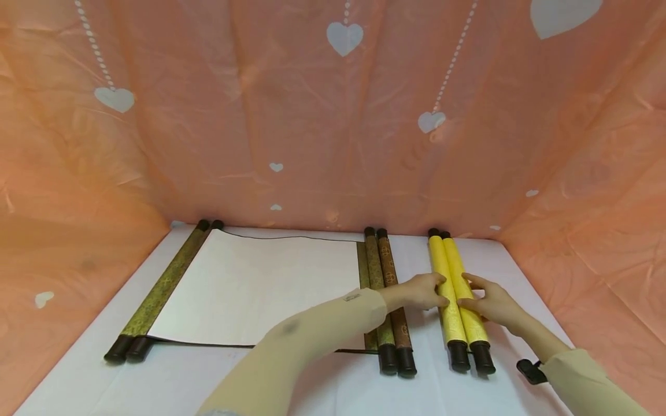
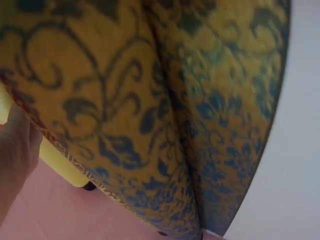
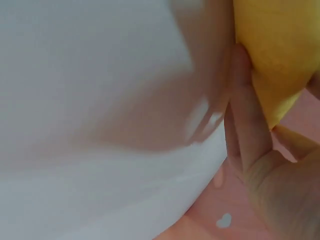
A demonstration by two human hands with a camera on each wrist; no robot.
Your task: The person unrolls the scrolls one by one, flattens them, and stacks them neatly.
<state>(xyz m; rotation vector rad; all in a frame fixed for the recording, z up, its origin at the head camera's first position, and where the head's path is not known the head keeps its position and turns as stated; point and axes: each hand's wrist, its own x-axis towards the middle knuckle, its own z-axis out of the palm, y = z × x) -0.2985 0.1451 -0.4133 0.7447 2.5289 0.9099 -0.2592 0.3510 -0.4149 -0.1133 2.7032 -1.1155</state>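
Observation:
A yellow scroll with two rolls side by side and dark end knobs stands out on the right of the table in the head view. My left hand [image 1: 424, 290] grips its left roll [image 1: 439, 260], thumb nearer me and fingers farther up. On the right roll [image 1: 458, 266], my right hand [image 1: 496, 303] has its thumb and fingers curled from the outer side. The right wrist view shows fingers [image 3: 245, 110] along the edge of the yellow roll [image 3: 280, 45]. Patterned rolls [image 2: 100, 100] cover most of the left wrist view, with the left hand at its edge.
An unrolled scroll with a blank white sheet [image 1: 260, 289] lies to the left, between olive patterned rollers [image 1: 161, 289]. Beside its right roller is a brown patterned roll [image 1: 389, 266], crossed by my left forearm. Orange cloth [image 1: 312, 133] with hearts walls the white table [image 1: 208, 387].

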